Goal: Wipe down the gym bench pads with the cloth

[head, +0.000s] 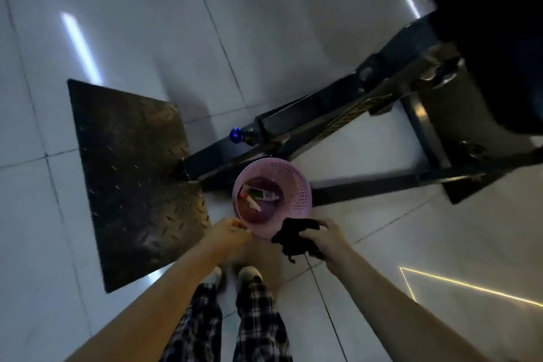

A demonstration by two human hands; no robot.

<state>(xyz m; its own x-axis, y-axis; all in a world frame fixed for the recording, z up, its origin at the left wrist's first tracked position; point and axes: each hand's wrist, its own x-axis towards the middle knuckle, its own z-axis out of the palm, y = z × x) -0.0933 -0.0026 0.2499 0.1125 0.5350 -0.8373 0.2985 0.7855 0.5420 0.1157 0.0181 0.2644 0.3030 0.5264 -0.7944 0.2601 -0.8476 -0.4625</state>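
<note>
Black cloth [293, 239] bunched in your right hand [326, 241], fingers gripping it, just beside pink basket [296, 185] on floor. Your left hand [227, 233] fingers pinch basket rim. Bench pad [476, 103] well apart, upper right.

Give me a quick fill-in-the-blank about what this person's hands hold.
1. The right hand grips a ____ cloth.
2. The left hand holds the pink basket by its ____.
3. Small tubes lie ____ the basket.
Missing words: black; rim; inside.
</note>
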